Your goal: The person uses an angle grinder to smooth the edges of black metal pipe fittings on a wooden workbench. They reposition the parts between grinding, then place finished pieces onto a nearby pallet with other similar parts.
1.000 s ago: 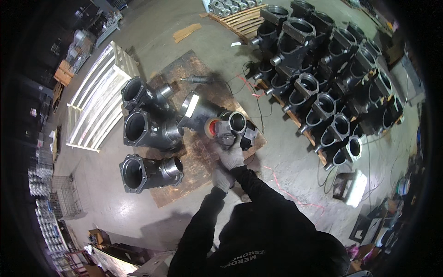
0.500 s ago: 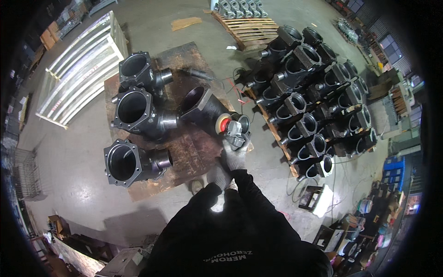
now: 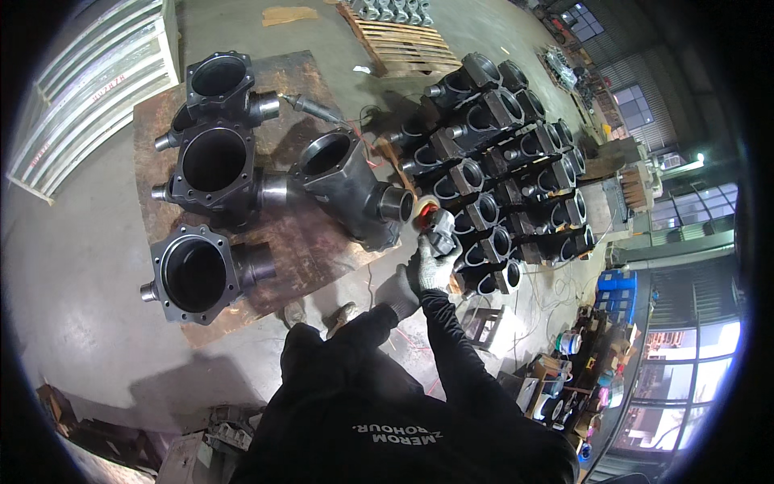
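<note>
One wooden surface (image 3: 314, 262) fills much of the frame's left half. One stack of black pipe fittings (image 3: 484, 211) occupies the right of centre, overlapping too much to count. One white slatted crate (image 3: 97, 93) is at the upper left. Four fittings rest on the surface. Three side fittings (image 3: 242, 211) stand in a rough column at left, wide mouths upward, narrower ends toward the frame's right. One central fitting (image 3: 348, 187) lies with its long axis slanting from upper left to lower right, its shiny narrow end at lower right. Two gloved hands are right of the frame's centre: the right hand (image 3: 436, 264) has its fingers wrapped around a grinder; the left hand (image 3: 397, 292) is just below and left, its finger state impossible to tell. The one grinder (image 3: 439, 231) has its long axis nearly upright in the frame, head pointing up and slightly left. Its single red-centred disc (image 3: 426, 210) is just beside the central fitting's shiny end; contact is unclear. One dark power tool (image 3: 313, 108) lies near the surface's upper right edge.
</note>
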A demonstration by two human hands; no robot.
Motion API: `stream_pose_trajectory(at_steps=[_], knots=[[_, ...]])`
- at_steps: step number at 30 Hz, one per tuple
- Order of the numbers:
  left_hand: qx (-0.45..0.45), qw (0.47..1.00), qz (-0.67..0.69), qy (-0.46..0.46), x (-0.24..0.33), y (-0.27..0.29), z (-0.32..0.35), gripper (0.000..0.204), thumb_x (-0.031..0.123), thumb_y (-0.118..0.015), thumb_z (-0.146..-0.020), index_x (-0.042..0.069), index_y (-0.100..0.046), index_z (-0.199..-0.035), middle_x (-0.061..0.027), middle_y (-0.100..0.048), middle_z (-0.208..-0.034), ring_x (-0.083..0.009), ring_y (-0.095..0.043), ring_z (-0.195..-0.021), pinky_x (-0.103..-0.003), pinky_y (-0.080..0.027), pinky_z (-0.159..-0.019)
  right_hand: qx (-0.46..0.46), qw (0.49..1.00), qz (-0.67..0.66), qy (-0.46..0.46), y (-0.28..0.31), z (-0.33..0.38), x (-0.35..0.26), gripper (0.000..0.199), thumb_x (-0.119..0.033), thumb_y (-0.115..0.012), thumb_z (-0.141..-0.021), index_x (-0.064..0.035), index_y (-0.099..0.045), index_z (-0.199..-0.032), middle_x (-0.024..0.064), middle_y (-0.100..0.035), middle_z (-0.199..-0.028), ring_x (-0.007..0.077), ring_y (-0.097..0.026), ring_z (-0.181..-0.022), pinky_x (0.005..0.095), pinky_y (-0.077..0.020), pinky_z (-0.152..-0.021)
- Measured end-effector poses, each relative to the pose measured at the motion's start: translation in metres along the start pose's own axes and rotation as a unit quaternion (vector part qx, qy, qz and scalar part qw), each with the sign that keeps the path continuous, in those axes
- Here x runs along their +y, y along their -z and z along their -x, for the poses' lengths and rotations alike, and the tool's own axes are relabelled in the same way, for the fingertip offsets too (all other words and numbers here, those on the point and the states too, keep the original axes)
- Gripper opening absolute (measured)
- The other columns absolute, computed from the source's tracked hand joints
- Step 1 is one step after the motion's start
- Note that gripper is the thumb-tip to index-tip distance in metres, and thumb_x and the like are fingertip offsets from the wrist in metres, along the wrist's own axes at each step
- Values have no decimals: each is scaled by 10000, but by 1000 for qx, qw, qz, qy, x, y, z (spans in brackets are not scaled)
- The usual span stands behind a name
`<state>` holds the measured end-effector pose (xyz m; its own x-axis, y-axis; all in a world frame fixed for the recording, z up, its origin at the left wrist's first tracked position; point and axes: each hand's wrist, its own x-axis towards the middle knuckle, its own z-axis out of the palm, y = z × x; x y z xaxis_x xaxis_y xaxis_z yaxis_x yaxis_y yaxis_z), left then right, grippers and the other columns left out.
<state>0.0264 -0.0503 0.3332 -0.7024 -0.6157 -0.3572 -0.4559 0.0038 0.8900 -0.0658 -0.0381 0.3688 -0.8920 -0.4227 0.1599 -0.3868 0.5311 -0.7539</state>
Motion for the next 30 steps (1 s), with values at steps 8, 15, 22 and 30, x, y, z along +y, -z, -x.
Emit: stream_pose_trajectory(at_steps=[8,15,22,30], knots=[[26,991,-22,130,-22,25,20,731,540,-743,-773,28,-456,-1210,-255,-701,-1006,-436,-678,-982,-519,-540,-821,-134,966,-201,-93,-59,24,38,827,-207,-830,-814,-98,-285,-1427,170,-580,-1188,236,-603,-1038,385,-517,-894],[46,987,-99,118,-52,26,3,713,514,-750,-767,-1,-466,-1170,-243,-699,-970,-432,-683,-938,-509,-548,-779,-148,969,-182,-81,-91,30,47,821,-141,-769,-864,-171,-197,-1452,131,-580,-1196,193,-603,-1006,386,-521,-875],[81,988,-81,104,-65,24,-7,754,506,-819,-698,45,-468,-1181,-230,-708,-955,-430,-689,-919,-519,-542,-779,-166,951,-251,-66,-107,24,46,864,-280,-811,-820,-86,-250,-1449,248,-626,-1168,346,-647,-1068,430,-520,-902],[71,988,-104,86,-71,18,0,667,495,-788,-752,33,-514,-1148,-204,-705,-1017,-397,-690,-959,-482,-556,-751,-137,956,-225,-130,-83,32,31,790,-134,-733,-892,-129,-158,-1434,152,-557,-1255,211,-594,-1112,402,-500,-940]])
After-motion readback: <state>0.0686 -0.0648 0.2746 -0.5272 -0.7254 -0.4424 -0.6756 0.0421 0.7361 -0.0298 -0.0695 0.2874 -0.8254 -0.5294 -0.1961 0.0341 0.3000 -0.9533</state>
